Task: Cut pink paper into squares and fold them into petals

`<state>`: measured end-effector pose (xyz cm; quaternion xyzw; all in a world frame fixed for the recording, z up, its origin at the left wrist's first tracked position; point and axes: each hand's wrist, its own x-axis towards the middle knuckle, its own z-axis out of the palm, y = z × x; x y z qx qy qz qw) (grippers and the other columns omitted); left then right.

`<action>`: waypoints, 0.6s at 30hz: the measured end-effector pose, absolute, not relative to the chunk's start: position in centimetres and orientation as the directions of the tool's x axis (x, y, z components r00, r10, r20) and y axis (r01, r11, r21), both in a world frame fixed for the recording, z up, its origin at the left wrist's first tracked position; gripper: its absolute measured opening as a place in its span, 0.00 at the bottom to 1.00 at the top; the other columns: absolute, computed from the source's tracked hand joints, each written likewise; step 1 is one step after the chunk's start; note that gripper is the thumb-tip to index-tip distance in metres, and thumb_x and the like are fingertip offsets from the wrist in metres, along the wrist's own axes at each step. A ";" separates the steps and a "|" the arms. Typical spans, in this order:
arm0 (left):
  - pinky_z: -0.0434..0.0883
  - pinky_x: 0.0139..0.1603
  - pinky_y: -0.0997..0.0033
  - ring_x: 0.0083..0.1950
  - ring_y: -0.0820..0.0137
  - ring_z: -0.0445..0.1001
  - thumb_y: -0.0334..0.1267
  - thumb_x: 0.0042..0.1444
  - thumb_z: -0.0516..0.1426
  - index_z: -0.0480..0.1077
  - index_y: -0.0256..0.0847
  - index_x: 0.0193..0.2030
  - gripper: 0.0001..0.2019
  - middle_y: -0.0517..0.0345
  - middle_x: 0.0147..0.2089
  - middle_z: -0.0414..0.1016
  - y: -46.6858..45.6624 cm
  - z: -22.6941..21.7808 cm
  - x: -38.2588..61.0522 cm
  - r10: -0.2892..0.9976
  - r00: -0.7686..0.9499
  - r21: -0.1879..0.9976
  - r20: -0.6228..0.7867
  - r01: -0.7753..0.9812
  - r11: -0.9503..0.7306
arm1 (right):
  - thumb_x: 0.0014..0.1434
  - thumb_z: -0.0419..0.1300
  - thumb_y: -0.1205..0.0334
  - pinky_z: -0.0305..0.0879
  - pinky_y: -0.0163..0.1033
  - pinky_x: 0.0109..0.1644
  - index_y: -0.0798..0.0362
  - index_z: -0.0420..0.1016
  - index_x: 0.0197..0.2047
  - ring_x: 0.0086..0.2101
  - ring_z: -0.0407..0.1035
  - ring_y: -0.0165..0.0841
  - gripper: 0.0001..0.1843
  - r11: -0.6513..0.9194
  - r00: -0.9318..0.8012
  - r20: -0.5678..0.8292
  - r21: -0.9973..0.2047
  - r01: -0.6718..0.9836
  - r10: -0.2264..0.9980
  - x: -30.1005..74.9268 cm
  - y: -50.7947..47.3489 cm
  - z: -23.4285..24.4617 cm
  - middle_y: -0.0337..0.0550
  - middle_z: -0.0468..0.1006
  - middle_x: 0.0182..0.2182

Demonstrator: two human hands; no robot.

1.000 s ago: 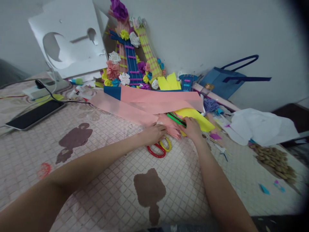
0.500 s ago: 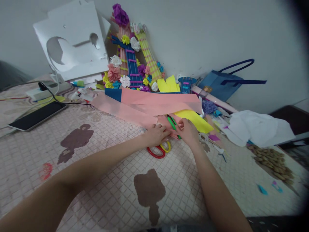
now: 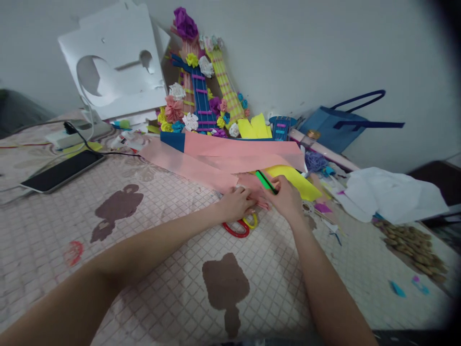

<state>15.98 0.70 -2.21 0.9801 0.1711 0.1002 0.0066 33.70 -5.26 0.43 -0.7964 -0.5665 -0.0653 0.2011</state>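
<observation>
My left hand (image 3: 236,204) lies with curled fingers on a small fringed piece of pink paper (image 3: 252,185) on the quilted bed cover. My right hand (image 3: 286,197) pinches the same pink paper from the right and also grips a green pen (image 3: 265,181), which points up and to the left. Long pink paper sheets (image 3: 230,156) and a yellow sheet (image 3: 295,179) spread just beyond both hands. Red and yellow scissors (image 3: 240,226) lie partly under my left wrist.
Paper-flower ladder crafts (image 3: 201,91) and a white foam board (image 3: 111,62) lean on the wall. A tablet (image 3: 63,171) with a cable lies at left. A blue bag (image 3: 333,127), white cloth (image 3: 392,194), paper scraps and a pile of nuts (image 3: 412,240) sit at right.
My right hand has drawn in toward the left hand onto the pink fringed paper, swinging the green pen from lying flat to pointing up-left. The view shifted slightly.
</observation>
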 end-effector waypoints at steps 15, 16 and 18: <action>0.59 0.62 0.46 0.65 0.55 0.58 0.43 0.62 0.53 0.62 0.41 0.59 0.19 0.45 0.63 0.61 1.2 -1.4 13.5 0.273 0.927 0.188 0.258 0.229 -0.955 | 0.59 0.54 0.57 0.58 0.38 0.32 0.52 0.64 0.40 0.33 0.68 0.39 0.09 -0.237 0.296 0.330 -0.207 0.949 0.896 31.5 -5.9 -2.2 0.47 0.73 0.34; 0.57 0.63 0.44 0.66 0.55 0.56 0.41 0.62 0.53 0.62 0.41 0.59 0.19 0.44 0.64 0.60 1.2 -1.4 12.5 0.271 0.913 0.209 0.304 0.214 -0.954 | 0.59 0.53 0.57 0.60 0.39 0.34 0.52 0.64 0.39 0.35 0.68 0.39 0.08 -0.210 0.275 0.355 -0.212 0.954 0.894 31.5 -5.9 -2.1 0.47 0.73 0.35; 0.56 0.64 0.44 0.66 0.55 0.56 0.37 0.61 0.54 0.63 0.40 0.57 0.18 0.42 0.64 0.60 1.1 -1.4 10.1 0.283 0.877 0.242 0.389 0.199 -0.950 | 0.60 0.52 0.57 0.62 0.41 0.40 0.52 0.65 0.38 0.38 0.67 0.40 0.08 -0.155 0.237 0.405 -0.224 0.962 0.883 31.3 -5.9 -1.8 0.49 0.72 0.37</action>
